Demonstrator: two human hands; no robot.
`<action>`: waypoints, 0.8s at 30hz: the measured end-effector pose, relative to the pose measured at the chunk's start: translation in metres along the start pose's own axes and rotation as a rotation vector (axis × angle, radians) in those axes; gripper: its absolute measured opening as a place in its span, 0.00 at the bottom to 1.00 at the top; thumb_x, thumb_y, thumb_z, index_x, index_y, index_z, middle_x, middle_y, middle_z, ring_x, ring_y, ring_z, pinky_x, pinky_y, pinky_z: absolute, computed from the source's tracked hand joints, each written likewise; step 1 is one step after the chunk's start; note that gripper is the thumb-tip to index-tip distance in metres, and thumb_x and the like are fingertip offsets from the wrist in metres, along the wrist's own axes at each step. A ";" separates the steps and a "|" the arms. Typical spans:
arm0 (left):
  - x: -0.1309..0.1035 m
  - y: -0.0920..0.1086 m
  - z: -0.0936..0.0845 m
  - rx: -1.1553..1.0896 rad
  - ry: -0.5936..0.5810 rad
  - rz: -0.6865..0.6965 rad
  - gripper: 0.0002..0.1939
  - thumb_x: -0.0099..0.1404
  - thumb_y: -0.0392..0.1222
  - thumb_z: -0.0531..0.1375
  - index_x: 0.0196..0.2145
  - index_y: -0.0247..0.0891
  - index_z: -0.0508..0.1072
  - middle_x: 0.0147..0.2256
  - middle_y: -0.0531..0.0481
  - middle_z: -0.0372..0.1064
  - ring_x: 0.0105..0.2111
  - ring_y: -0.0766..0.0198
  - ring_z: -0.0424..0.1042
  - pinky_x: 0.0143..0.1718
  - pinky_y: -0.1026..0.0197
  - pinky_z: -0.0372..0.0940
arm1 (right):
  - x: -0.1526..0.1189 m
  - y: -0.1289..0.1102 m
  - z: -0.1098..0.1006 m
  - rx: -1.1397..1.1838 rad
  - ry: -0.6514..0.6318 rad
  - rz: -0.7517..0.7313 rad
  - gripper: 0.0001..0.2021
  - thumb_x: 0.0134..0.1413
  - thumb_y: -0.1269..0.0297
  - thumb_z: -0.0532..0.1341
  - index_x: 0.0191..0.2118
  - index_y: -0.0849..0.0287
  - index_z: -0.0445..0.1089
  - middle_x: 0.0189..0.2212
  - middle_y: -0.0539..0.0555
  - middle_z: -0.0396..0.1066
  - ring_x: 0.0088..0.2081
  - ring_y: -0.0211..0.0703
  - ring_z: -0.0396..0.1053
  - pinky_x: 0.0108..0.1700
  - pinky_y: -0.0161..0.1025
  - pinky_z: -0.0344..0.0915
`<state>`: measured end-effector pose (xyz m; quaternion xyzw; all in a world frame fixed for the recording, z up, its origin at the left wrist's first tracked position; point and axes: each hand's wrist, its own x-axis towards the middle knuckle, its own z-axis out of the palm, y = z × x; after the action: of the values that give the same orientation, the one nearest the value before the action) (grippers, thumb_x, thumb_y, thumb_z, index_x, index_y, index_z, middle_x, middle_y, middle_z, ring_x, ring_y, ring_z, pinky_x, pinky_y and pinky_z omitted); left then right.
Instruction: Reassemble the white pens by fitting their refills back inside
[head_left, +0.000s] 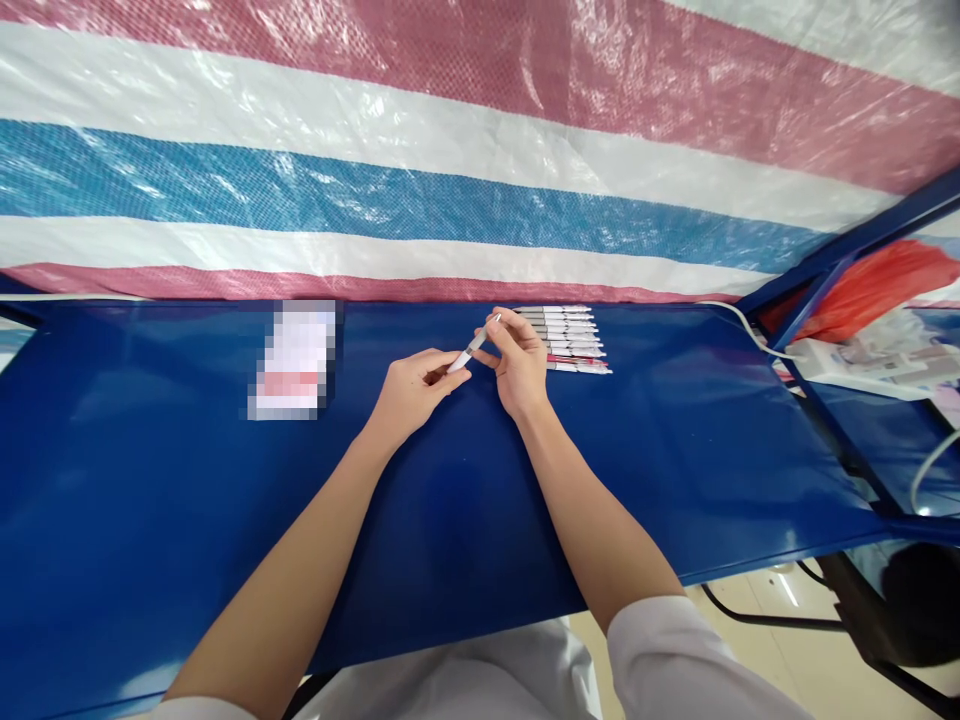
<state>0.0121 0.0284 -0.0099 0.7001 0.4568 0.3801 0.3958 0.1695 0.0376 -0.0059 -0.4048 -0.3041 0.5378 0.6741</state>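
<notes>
A white pen (475,345) with a grey grip section is held slantwise above the blue table, between both my hands. My left hand (421,383) pinches its lower white end between thumb and fingers. At the upper, silvery tip, the thumb and fingers of my right hand (521,362) close around the pen. Just behind my right hand lies a row of several similar white pens (574,330), side by side on the table, one with red on it. Part of that row is hidden by my right hand.
On the blue table (187,520) a blurred-out white and red rectangular item (296,360) lies to the left. A striped plastic sheet (450,210) hangs behind. At the right stand a blue metal frame (840,440), a white cable (750,330) and a red plastic bag (874,290).
</notes>
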 end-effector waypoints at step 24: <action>-0.001 0.007 -0.012 -0.310 -0.276 -0.106 0.24 0.66 0.54 0.59 0.52 0.35 0.70 0.33 0.44 0.78 0.28 0.61 0.76 0.34 0.56 0.73 | -0.001 -0.003 0.003 0.098 0.030 -0.053 0.15 0.45 0.63 0.69 0.41 0.52 0.74 0.37 0.48 0.80 0.37 0.40 0.78 0.32 0.35 0.75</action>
<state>0.0040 0.0280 0.0010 0.6512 0.3708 0.3250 0.5770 0.1682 0.0366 -0.0017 -0.3710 -0.2778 0.5279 0.7117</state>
